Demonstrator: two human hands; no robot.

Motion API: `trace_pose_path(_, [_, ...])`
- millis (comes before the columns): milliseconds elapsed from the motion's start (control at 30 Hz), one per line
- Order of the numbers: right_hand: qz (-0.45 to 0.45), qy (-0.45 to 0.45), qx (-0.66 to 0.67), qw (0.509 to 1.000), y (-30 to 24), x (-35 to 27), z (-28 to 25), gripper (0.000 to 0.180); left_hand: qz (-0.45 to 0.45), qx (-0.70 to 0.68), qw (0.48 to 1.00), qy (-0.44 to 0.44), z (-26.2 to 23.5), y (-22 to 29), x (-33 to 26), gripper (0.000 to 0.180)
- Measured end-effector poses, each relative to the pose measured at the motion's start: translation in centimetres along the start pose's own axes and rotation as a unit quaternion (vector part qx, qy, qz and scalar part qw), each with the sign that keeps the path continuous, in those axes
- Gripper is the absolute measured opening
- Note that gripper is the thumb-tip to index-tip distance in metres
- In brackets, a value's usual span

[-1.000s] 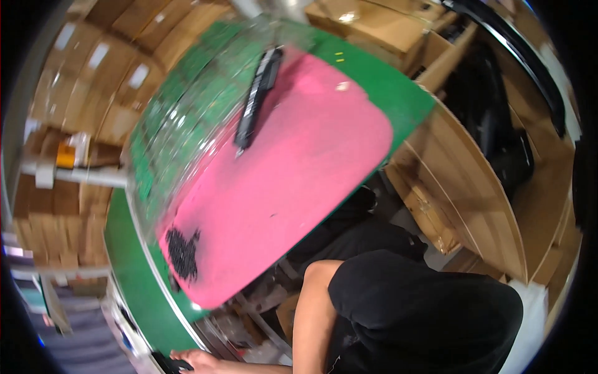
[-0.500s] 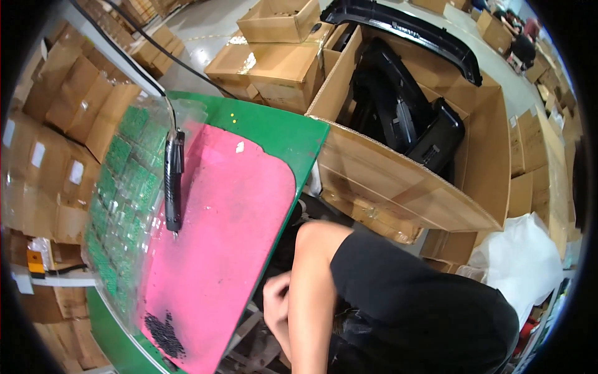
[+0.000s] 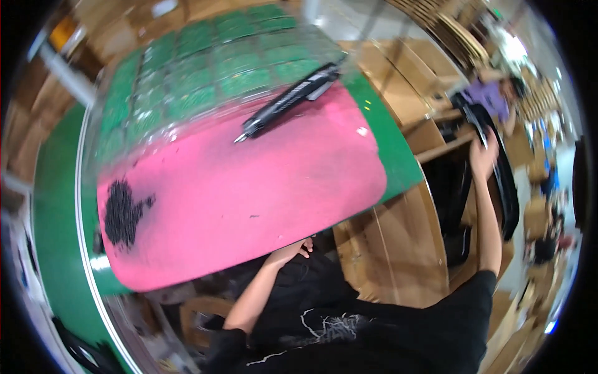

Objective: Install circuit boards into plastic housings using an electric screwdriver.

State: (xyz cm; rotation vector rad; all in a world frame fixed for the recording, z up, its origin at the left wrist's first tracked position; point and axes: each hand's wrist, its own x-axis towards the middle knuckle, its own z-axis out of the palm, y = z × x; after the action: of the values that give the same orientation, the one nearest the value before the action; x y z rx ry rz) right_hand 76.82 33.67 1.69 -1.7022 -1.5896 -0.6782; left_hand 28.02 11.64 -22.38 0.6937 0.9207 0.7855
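Right hand (image 3: 484, 157) reaches out far right, fingers closed on the long curved black plastic trim part (image 3: 503, 181) over the open brown cardboard box (image 3: 398, 249). Left hand (image 3: 291, 251) at the near edge of the pink rubber mat (image 3: 249, 199), fingers loosely curled, touching the mat edge; cannot tell whether it grips. Black pen-shaped tool (image 3: 288, 100) lies at the mat's far side, beside the clear tray of green parts (image 3: 205, 75). Pile of small black screws (image 3: 121, 212) on the mat's left.
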Motion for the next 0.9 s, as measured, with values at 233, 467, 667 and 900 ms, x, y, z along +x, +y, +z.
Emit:
trace_pose_path(233, [0.083, -0.166, -0.387, 0.903, 13.0, -4.3, 0.3, 0.031, 0.041, -0.090, 0.995, 0.028, -1.2, -2.3, 1.0, 0.019])
trace_pose_path(467, [0.044, 0.062, -0.171, 0.982, 9.5, -2.6, -3.0, 0.039, 0.106, -0.034, 0.994, -0.006, -1.0, -1.3, 0.1, 0.025])
trace_pose_path(667, [-0.306, -0.030, 0.127, 0.943, -9.1, -4.1, -8.8, 0.019, 0.092, -0.135, 0.987, -0.001, -1.3, -1.5, 0.4, 0.018])
trace_pose_path(900, [-0.610, -0.299, 0.216, 0.701, -28.4, -6.0, -10.5, 0.025, 0.281, 0.206, 0.935, 0.065, 3.2, -1.2, -0.8, 0.020])
